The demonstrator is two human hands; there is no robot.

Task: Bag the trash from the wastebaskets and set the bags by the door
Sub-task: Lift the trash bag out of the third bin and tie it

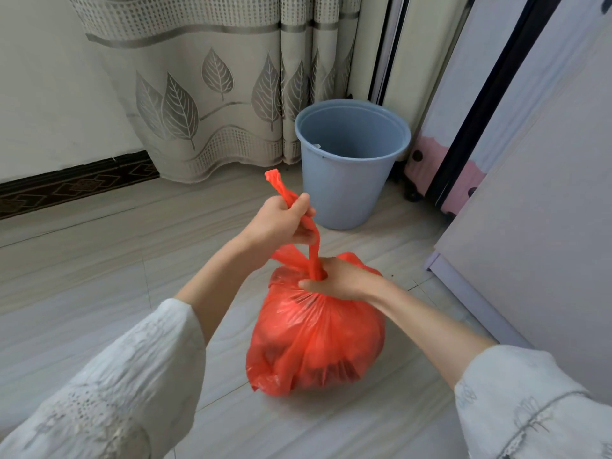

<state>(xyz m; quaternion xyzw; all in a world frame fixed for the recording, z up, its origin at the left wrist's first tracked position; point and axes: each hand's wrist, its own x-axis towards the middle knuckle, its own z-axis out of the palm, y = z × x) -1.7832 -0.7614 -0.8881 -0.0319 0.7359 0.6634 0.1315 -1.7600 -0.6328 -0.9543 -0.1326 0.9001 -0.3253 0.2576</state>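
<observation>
A full red plastic trash bag [314,342] sits on the tiled floor in the middle of the view. My left hand [281,223] grips one twisted handle strip of the bag and holds it up and away from me. My right hand [341,279] is closed around the gathered neck of the bag, with a second strip coming out of its fist. Behind the bag stands a blue-grey wastebasket [347,167], upright, with no liner in it.
A patterned curtain [212,94] hangs down to the floor behind the wastebasket. A pale cabinet [536,226] stands at the right, close to the bag. A pink spotted suitcase [430,170] is wedged beside the wastebasket. A dark skirting board [73,183] runs along the left wall.
</observation>
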